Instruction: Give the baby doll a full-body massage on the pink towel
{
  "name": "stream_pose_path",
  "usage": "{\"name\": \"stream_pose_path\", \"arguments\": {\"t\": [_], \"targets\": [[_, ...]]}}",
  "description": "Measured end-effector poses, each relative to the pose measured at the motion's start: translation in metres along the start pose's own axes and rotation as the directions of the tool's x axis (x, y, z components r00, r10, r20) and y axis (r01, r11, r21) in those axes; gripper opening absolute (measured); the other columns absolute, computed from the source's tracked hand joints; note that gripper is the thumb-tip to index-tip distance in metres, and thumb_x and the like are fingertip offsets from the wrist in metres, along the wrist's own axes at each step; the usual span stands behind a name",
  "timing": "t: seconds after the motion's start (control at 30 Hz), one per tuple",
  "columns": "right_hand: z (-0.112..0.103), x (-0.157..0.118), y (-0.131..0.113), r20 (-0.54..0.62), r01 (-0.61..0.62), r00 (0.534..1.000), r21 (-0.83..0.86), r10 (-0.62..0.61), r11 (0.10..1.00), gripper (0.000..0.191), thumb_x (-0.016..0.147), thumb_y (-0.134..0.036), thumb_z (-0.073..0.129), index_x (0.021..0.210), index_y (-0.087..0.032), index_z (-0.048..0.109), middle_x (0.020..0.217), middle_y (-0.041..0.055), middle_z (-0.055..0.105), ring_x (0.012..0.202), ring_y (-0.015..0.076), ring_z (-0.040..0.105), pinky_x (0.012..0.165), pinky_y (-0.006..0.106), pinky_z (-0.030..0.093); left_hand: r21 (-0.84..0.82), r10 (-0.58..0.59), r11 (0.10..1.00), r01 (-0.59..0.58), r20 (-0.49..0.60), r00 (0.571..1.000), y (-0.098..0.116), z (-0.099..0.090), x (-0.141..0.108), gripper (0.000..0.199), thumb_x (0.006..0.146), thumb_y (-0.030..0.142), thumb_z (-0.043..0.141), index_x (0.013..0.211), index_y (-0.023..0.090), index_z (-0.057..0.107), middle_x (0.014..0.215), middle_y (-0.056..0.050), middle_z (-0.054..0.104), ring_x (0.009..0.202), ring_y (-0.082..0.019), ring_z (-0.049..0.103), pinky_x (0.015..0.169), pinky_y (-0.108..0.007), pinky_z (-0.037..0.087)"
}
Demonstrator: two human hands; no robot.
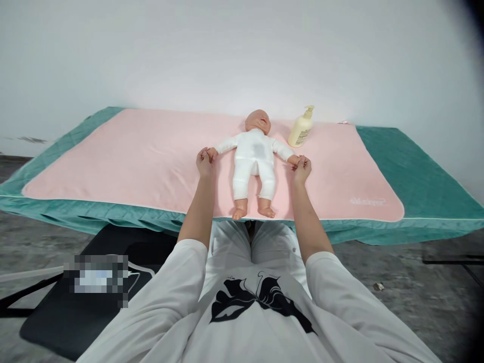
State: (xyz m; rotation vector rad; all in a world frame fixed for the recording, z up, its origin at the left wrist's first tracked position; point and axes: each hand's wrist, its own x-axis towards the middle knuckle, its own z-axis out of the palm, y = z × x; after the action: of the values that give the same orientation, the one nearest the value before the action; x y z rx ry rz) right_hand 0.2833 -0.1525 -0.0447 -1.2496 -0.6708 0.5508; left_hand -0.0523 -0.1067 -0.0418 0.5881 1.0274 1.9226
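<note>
A baby doll (254, 156) with a white cloth body lies on its back on a pink mat (143, 156), its head toward the wall and its feet at the near edge. Both its arms are spread out to the sides. My left hand (204, 162) is closed around the doll's hand on the left side of the view. On the other side, my right hand (302, 169) grips the doll's other hand between thumb and fingers. Just beyond my right hand, a pale yellow pump bottle (301, 128) stands upright on the mat near the doll's head.
Under the mat is a bed with a green quilted cover (423, 171), pushed against a white wall (234, 55). A black chair (113, 242) stands at the lower left, with a blurred-out item and a white cable on it. Grey floor (393, 282) shows at the lower right.
</note>
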Motion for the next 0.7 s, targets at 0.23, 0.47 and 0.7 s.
{"name": "stream_pose_path", "arguments": {"t": [0.23, 0.47, 0.7], "targets": [[-0.0015, 0.0055, 0.0041, 0.075, -0.021, 0.997, 0.176, 0.008, 0.984, 0.047, 0.079, -0.057, 0.065, 0.105, -0.018, 0.057, 0.097, 0.0031, 0.062, 0.061, 0.0058, 0.055, 0.054, 0.020, 0.044, -0.027, 0.023, 0.999, -0.022, 0.018, 1.000, -0.0069, -0.0035, 0.0068, 0.018, 0.085, 0.029, 0.070, 0.095, 0.018, 0.060, 0.099, -0.006, 0.065, 0.099, -0.013, 0.066, 0.099, -0.034, 0.054], [-0.0014, 0.0041, 0.0034, 0.077, 0.005, 0.997, 0.236, -0.024, 0.972, 0.046, 0.075, -0.055, 0.071, 0.098, -0.017, 0.057, 0.085, -0.0011, 0.063, 0.057, 0.0040, 0.051, 0.051, 0.018, 0.042, -0.104, 0.046, 0.994, -0.042, 0.041, 0.998, -0.0067, -0.0035, 0.0038, 0.015, 0.089, 0.031, 0.066, 0.087, 0.017, 0.061, 0.096, -0.005, 0.065, 0.089, -0.011, 0.065, 0.089, -0.030, 0.058], [-0.0008, 0.0038, 0.0024, 0.014, -0.008, 1.000, 0.113, 0.007, 0.994, 0.037, 0.085, -0.053, 0.061, 0.096, -0.017, 0.057, 0.079, -0.0021, 0.061, 0.054, 0.0049, 0.052, 0.050, 0.018, 0.043, -0.146, 0.006, 0.989, 0.003, 0.058, 0.998, -0.0037, -0.0032, 0.0016, 0.021, 0.099, 0.029, 0.048, 0.086, 0.017, 0.059, 0.098, -0.005, 0.061, 0.085, -0.009, 0.062, 0.084, -0.028, 0.060]]}}
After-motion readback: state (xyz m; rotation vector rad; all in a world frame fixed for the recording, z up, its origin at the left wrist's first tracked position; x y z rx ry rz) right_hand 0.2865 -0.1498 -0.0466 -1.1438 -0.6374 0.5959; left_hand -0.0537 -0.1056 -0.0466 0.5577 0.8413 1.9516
